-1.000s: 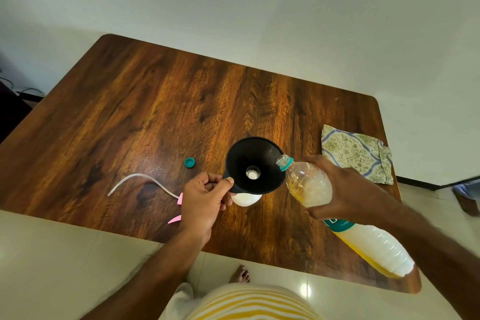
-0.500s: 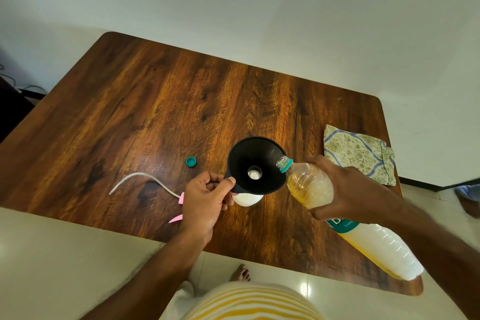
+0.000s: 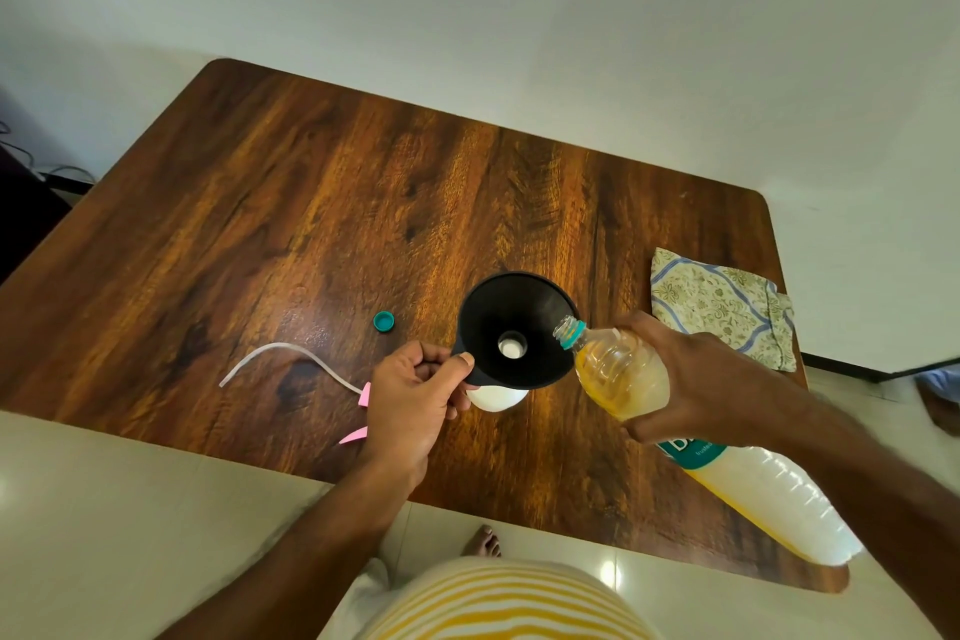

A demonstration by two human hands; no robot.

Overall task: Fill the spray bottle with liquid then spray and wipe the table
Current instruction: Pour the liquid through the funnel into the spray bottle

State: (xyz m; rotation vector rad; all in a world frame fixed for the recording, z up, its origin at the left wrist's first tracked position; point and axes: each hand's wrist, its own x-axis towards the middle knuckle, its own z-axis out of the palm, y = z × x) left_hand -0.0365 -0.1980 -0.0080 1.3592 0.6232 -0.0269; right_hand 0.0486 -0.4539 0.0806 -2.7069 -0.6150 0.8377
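Observation:
A black funnel (image 3: pixel 519 327) sits in the mouth of a white spray bottle (image 3: pixel 496 399), which is mostly hidden beneath it. My left hand (image 3: pixel 413 395) pinches the funnel's handle at its left rim. My right hand (image 3: pixel 696 379) grips a clear plastic bottle (image 3: pixel 618 372) of yellow liquid, tilted with its open mouth at the funnel's right rim. The pink spray head (image 3: pixel 358 413) with its white tube (image 3: pixel 283 356) lies on the table left of my left hand, partly hidden by it.
A teal bottle cap (image 3: pixel 383 321) lies on the wooden table (image 3: pixel 311 224) left of the funnel. A folded patterned cloth (image 3: pixel 722 304) rests near the right edge. A bare foot (image 3: pixel 483 541) shows on the tiled floor below the table's near edge.
The tilted bottle's mouth has crept slightly further over the funnel's right rim. My left hand keeps its hold on the funnel.

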